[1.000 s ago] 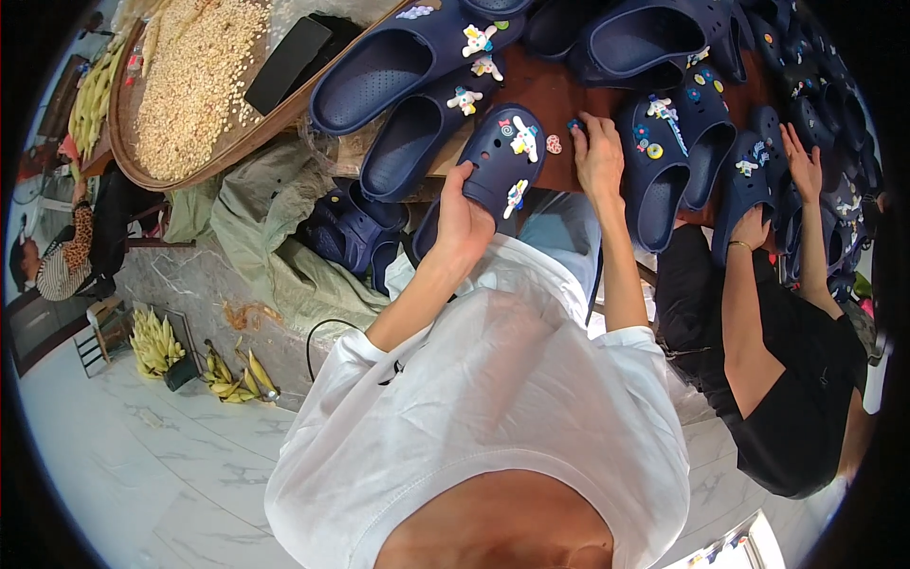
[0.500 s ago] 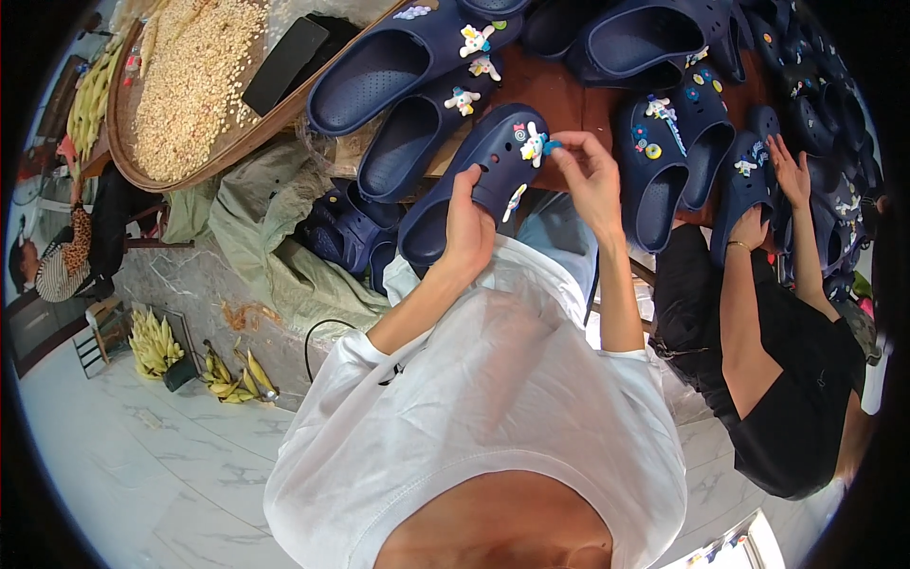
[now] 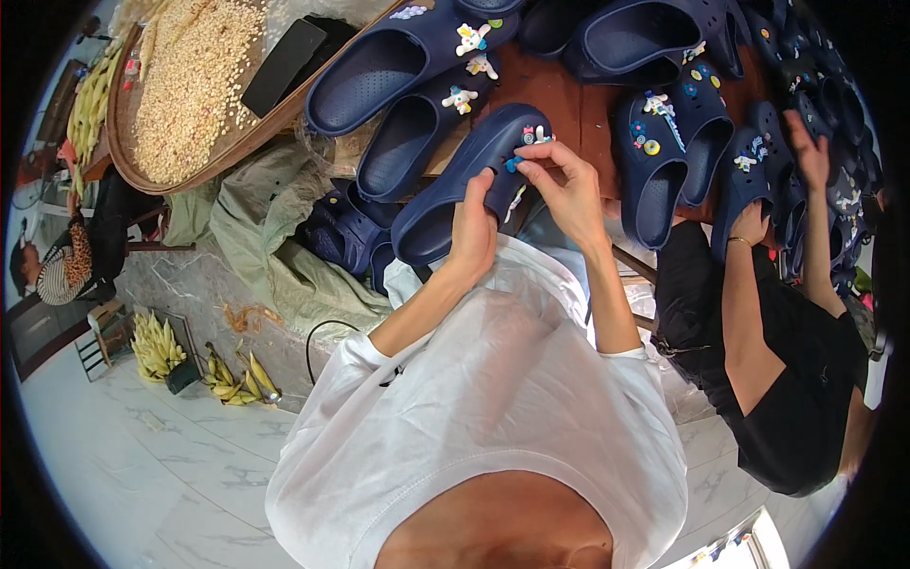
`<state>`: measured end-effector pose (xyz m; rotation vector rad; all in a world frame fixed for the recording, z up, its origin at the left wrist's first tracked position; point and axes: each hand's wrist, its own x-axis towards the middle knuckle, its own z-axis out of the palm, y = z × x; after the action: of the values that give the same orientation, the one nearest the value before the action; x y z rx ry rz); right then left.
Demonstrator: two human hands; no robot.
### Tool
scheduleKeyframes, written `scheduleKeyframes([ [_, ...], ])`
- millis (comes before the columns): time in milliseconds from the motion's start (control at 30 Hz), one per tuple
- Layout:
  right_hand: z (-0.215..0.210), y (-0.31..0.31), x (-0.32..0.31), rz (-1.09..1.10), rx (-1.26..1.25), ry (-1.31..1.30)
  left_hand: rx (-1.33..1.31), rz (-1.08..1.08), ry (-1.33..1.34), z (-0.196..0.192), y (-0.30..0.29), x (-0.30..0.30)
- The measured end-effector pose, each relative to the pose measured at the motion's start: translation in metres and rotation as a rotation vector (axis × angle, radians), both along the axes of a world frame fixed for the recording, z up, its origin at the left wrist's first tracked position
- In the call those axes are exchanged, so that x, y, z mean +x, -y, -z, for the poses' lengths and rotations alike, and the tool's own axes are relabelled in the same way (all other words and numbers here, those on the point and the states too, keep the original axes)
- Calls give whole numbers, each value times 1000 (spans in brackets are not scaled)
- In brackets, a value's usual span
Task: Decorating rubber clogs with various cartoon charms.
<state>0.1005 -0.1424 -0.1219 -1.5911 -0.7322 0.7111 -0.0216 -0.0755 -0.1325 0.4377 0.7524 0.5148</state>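
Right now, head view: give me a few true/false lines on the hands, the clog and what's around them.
1. Both hands are on one navy clog. True: the left hand grips its side and the right hand works at its toe end.
2. The right hand's fingertips pinch at small coloured charms on the clog. True.
3. The clog in hand is red. False: it is navy, like the others on the table.
4. The round tray at upper left holds clogs. False: it holds pale grain and a dark flat phone-like slab.
5. A second person in black reaches toward other clogs on the right. True.
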Motion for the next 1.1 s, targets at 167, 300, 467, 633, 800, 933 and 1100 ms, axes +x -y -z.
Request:
scheduleKeyframes([
  [167, 1, -2, 3, 45, -7, 102, 18, 18, 7, 0, 1, -3],
  [300, 1, -3, 3, 65, -12, 103, 24, 30, 6, 3, 2, -4],
  [467, 1, -3, 4, 97, -26, 69, 22, 46, -12, 3, 1, -6],
  [633, -5, -3, 3, 108, -40, 144, -26, 85, 17, 2, -3, -10],
  [800, -9, -3, -10, 151, -26, 354, 92, 90, -32, 0, -3, -7],
  [933, -14, -2, -16, 186, -59, 369, 90, 35, -15, 1, 3, -5],
  [1100, -10, -1, -6, 133, -74, 233, 162, 36, -72, 0, 8, -6],
])
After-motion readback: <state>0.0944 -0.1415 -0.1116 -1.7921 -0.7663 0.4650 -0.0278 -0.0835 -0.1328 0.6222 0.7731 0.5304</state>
